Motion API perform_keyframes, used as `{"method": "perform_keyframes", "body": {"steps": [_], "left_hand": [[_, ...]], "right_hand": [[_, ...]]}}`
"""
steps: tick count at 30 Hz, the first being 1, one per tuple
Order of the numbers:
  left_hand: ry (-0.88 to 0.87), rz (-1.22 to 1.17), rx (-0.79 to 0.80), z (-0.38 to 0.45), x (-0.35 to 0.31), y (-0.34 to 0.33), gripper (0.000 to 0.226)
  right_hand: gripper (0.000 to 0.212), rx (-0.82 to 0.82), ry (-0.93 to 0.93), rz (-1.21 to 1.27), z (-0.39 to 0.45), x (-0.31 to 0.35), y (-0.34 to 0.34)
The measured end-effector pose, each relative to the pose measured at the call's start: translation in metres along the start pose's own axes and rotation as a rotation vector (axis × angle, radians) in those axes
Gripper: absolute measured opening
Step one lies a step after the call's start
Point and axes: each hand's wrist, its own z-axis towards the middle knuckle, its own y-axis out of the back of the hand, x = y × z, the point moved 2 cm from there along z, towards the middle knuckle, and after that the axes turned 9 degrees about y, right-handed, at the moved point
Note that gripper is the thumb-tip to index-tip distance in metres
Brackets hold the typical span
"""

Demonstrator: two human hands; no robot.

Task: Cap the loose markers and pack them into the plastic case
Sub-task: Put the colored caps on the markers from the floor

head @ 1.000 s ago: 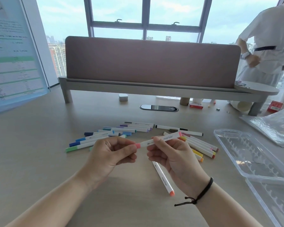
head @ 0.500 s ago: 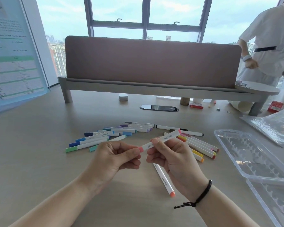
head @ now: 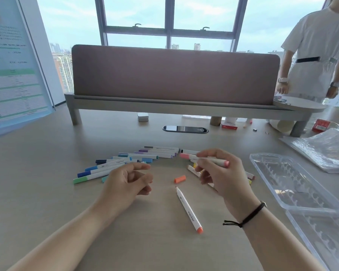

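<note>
The right hand's point(head: 221, 174) fingers point(head: 207, 153) pinch a pink marker point(head: 204, 159) above the tabletop point(head: 37, 182). The left hand point(head: 125, 182) hovers loosely curled, holding nothing. Between them lie an orange cap point(head: 180, 179) and an uncapped marker point(head: 189, 210); the plastic case point(head: 294, 184) sits open at right.

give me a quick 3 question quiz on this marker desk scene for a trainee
1. True or false: the right hand holds a pink marker.
2. Which lies loose on the desk between the hands? A) an orange cap B) a blue cap C) a pair of scissors
3. Fill in: the orange marker lying near the person has its far tip ____.

Key
1. True; both its ends are pink.
2. A, the orange cap. The left hand holds nothing.
3. Uncapped. The clear plastic case lies open to the right with no markers in it.
</note>
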Motion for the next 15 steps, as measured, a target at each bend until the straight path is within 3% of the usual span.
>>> {"method": "perform_keyframes", "body": {"steps": [3,6,15], "left_hand": [[-0.037,0.056,-0.022,0.004,0.002,0.006,0.018],[-0.080,0.139,-0.024,0.005,0.004,0.008,0.017],[-0.240,0.447,-0.014,0.006,0.011,0.007,0.019]], "right_hand": [[0.005,0.187,0.125,-0.613,0.004,-0.005,0.015],[0.018,0.409,0.136,-1.059,0.001,-0.011,0.020],[0.018,0.459,0.155,-1.212,0.000,-0.015,0.018]]}}
